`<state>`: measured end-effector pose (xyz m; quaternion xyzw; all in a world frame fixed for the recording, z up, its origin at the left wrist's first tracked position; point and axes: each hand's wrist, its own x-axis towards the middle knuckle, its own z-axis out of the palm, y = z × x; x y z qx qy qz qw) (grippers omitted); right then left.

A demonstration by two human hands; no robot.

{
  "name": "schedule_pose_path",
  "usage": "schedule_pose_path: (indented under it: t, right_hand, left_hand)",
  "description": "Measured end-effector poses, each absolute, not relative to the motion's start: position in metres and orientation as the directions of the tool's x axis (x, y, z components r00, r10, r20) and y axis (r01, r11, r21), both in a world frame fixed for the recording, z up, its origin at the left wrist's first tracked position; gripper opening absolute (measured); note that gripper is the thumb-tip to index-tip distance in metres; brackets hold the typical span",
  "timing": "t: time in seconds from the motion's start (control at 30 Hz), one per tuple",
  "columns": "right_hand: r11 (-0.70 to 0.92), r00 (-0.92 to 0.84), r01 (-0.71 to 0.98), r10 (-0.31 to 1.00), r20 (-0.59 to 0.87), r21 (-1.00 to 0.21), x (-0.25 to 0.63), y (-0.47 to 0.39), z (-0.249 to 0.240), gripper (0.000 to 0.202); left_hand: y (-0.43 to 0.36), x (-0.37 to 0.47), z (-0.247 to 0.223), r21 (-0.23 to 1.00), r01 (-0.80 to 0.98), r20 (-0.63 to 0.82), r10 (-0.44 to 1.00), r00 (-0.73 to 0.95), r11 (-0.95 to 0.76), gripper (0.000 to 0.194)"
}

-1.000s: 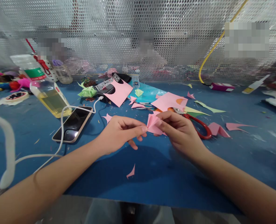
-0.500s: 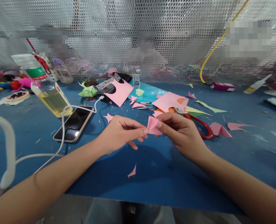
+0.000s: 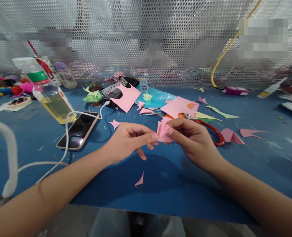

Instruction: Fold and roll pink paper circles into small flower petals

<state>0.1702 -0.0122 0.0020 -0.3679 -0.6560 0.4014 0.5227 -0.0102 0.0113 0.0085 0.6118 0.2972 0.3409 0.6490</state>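
A small piece of pink paper (image 3: 163,132), creased into fan-like folds, is held up between both hands above the blue table. My left hand (image 3: 130,140) pinches its left corner between thumb and forefinger, the lower fingers hanging loose. On the other side my right hand (image 3: 191,138) grips the right edge, thumb in front and fingers behind, covering part of the paper. Just behind my right hand lie scissors with red handles (image 3: 220,141), partly hidden by it. A thin pink scrap (image 3: 139,180) rests on the table in front of me.
Cut pink sheets (image 3: 126,97), green scraps (image 3: 222,112) and a blue sheet (image 3: 158,95) lie beyond my hands. To the left are a phone (image 3: 79,131), a white cable (image 3: 66,138) and a bottle of yellowish liquid (image 3: 54,102). A perforated metal screen (image 3: 185,42) closes the back.
The pink paper has spread slightly, showing more pleats at its top. Both hands keep their hold and have barely shifted.
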Motion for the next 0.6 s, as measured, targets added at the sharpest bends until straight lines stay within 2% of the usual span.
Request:
schedule_pose_path:
  t: [0.17,0.3,0.47,0.6]
  right_hand:
    - [0.424,-0.195,0.118,0.896,0.398,-0.898,0.1708,-0.0137,0.0006,0.009]
    - [0.489,-0.231,0.241,0.868,0.44,-0.838,0.1703,-0.0151,0.0005,0.008]
    - [0.618,-0.336,0.419,0.786,0.519,-0.665,0.1706,-0.0171,0.0045,0.002]
    - [0.691,-0.369,0.45,0.721,0.587,-0.566,0.1723,-0.0174,0.007,0.005]
  left_hand:
    - [0.0123,-0.0117,0.0085,0.994,-0.11,0.079,0.829,0.553,-0.021,0.018]
    - [0.0103,-0.0127,0.0106,0.984,-0.013,0.16,0.835,0.526,-0.18,0.016]
    - [0.0052,-0.0129,0.0112,0.873,0.215,0.305,0.834,0.459,-0.437,0.012]
    - [0.0043,-0.0145,0.0134,0.79,0.251,0.401,0.782,0.476,-0.559,0.01]
